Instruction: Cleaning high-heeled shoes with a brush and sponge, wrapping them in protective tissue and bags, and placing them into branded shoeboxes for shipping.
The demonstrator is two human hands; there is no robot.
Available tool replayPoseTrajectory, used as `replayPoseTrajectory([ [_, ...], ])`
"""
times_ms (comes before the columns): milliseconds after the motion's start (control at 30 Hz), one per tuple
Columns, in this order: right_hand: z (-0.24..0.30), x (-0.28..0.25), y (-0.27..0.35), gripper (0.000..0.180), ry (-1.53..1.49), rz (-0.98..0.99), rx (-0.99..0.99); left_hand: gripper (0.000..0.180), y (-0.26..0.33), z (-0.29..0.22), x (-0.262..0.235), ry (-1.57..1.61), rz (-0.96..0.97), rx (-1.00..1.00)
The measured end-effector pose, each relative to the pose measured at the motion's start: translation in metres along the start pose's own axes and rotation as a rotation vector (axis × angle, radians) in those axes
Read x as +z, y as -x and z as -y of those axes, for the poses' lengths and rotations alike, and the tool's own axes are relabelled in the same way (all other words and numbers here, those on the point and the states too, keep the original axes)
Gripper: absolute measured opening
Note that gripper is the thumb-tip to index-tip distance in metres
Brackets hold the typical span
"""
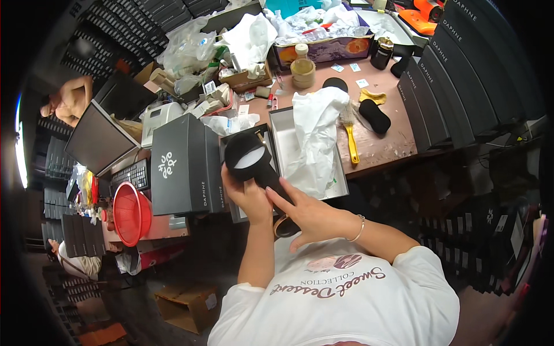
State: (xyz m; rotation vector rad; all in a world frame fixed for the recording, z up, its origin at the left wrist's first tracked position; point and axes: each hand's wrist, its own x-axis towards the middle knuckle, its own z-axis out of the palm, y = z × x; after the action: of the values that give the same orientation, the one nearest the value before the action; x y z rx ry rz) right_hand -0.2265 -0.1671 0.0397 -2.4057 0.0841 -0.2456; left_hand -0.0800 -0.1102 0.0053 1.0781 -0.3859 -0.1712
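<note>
A black shoe (266, 173) is held up in front of the body, over the near edge of the table (384, 151), with its broad end, where a pale inner surface shows, turned to the far left. By the left hand (251, 202) the shoe is gripped from below and from the left: the fingers are bent around its side, and the thumb is set against it near the broad end. The undersides of these fingers are hidden, so how tightly they are closed cannot be told.

By the right hand (317, 218) the shoe is only touched. Its fingers are extended and somewhat parted, the foremost tips being laid on the shoe's right side, while the thumb is spread away on the near side. A bracelet (359, 229) is worn on the right wrist.

Just to the right and farther off, crumpled white paper (314, 132) is seen in an open box (341, 189). Beyond its right side are placed a yellow-handled brush (352, 147), a black oval pad (375, 115) and a yellow cloth (374, 97). A closed dark box (176, 164) is stood to the left of the shoe, with a red basin (130, 213) farther left. At the right, dark boxes (456, 75) are stacked.
</note>
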Motion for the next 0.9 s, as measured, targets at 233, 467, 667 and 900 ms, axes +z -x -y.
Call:
replayPoseTrajectory([
  [233,-0.022,0.022,-0.006,0.097,0.084,-0.296,0.219,0.038,0.008,-0.005,0.025,0.204,0.113,-0.100],
  [467,-0.066,-0.049,0.077,0.098,-0.479,-0.354,0.137,0.067,-0.010,-0.030,0.000,-0.845,1.045,-0.032],
  [667,-0.064,-0.044,0.127,0.100,-1.605,-0.571,0.103,0.075,0.018,0.041,-0.035,-1.440,1.052,0.323],
  [900,-0.057,-0.050,0.135,0.112,-1.748,-0.354,-0.008,0.027,-0.039,0.032,0.027,-0.762,0.570,0.186],
])
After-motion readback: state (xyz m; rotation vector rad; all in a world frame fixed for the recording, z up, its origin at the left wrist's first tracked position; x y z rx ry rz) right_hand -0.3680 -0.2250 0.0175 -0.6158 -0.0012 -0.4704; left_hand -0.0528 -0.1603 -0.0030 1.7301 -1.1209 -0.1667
